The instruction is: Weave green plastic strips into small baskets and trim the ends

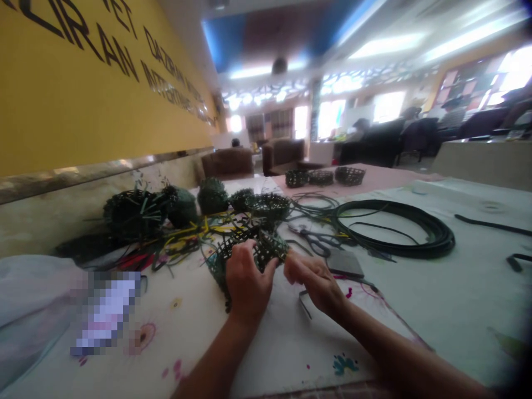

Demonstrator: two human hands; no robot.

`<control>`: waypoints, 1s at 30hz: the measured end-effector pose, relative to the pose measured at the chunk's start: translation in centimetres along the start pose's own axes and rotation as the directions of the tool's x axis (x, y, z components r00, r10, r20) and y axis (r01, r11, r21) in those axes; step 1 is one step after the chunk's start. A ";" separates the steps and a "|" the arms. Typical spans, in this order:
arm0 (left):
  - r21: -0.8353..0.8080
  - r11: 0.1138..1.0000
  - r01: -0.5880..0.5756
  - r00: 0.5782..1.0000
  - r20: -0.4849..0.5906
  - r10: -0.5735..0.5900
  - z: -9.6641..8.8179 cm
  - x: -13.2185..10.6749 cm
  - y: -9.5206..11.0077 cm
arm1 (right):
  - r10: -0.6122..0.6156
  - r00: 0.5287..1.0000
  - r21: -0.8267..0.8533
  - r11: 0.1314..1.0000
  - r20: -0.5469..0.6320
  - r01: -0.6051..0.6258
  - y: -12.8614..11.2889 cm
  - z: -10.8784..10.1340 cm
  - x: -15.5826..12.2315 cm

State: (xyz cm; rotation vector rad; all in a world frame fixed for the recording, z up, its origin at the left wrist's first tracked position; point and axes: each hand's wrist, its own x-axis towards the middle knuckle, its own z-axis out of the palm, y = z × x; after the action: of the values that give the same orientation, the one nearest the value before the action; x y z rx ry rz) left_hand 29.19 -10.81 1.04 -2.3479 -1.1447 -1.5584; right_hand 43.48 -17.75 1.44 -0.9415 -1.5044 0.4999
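Head-worn camera looked forward and down across table [187, 327]; left hand [250, 274], right hand [313, 277] sat near, brown chairs [228, 164] far.

Near six o'clock the left hand [248, 277] hides part of the green woven piece [218, 269], the yellow sign [83, 105] is cut off toward ten, a pixelated object [108, 313] at eight is unreadable, a dark strip [494, 224] at three is cropped, and people [454, 115] toward two blur.

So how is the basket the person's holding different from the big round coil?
The basket is woven with little holes, while the coil is wound in loops. The left hand holds the basket; the coil lies flat on the table. The coil looks wider than the basket. Both look dark green.
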 end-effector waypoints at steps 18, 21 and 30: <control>-0.143 0.973 0.179 0.965 0.218 -0.146 -0.3 0.4 0.4 | -0.001 1.000 -0.106 0.994 0.019 0.003 0.1 0.6 -0.5; -0.151 0.977 0.150 0.959 0.263 -0.106 -0.1 0.2 0.3 | 0.074 0.989 -0.049 0.996 -0.129 -0.081 -0.2 0.1 0.1; -0.177 0.976 0.125 0.970 0.226 -0.083 0.6 -0.2 -0.2 | -0.076 0.996 -0.161 0.984 0.041 0.081 1.0 0.6 -0.3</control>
State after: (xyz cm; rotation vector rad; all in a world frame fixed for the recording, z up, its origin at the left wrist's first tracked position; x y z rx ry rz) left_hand 29.45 -10.51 0.52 -2.6819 -1.2317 -1.5362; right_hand 43.10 -17.30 0.41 -0.9996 -1.6263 0.3418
